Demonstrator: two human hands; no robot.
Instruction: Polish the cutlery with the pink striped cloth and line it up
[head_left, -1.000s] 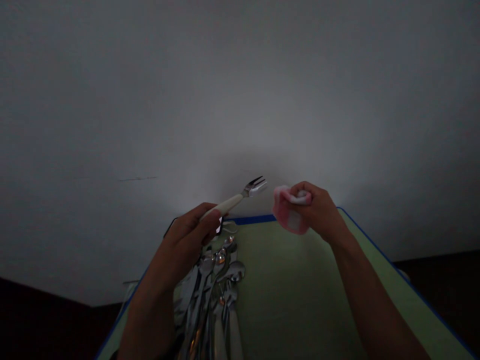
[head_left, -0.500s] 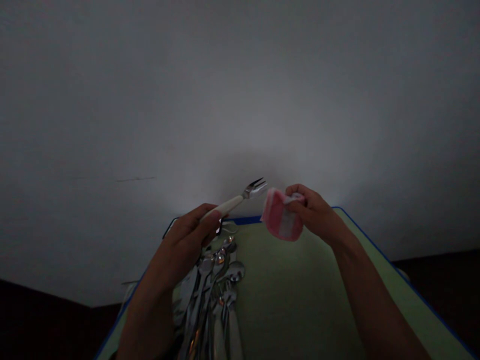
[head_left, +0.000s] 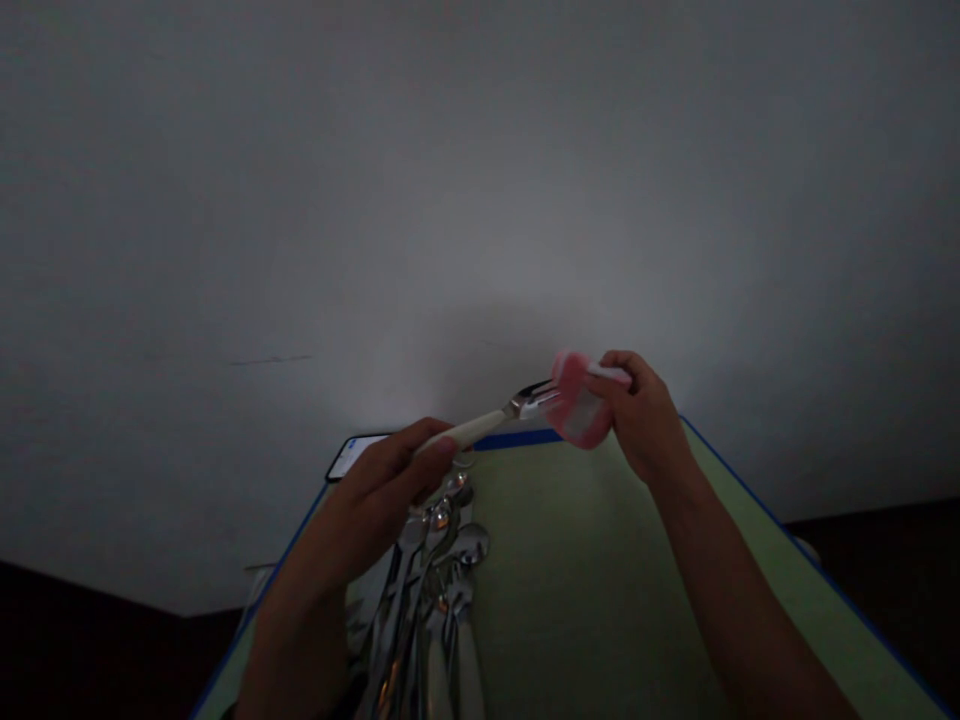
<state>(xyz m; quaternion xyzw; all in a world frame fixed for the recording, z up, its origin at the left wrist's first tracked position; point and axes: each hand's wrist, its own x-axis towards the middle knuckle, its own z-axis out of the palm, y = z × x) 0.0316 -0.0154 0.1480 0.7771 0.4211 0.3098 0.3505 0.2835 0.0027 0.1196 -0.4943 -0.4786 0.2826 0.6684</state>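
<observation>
A fork [head_left: 474, 430] with a pale handle is pinched by that handle in my left hand [head_left: 390, 475], its metal tines pointing right. My right hand [head_left: 641, 410] grips a pink and white cloth [head_left: 581, 412], which hangs beside the tines. The cloth's left edge is blurred and meets or overlaps the tine tips; exact contact is hard to tell. Below my left hand lies a pile of metal spoons, forks and other cutlery [head_left: 412, 590], partly hidden by my left wrist.
The green table [head_left: 577, 580] has a blue edge. At its far left corner lies a phone [head_left: 349, 455] with a lit screen, partly behind my left hand. A grey wall [head_left: 480, 220] stands directly beyond the table.
My left hand and the fork have shifted slightly right. The cloth has moved up and slightly right with my right hand, and the tines are now at its edge. More of the phone shows.
</observation>
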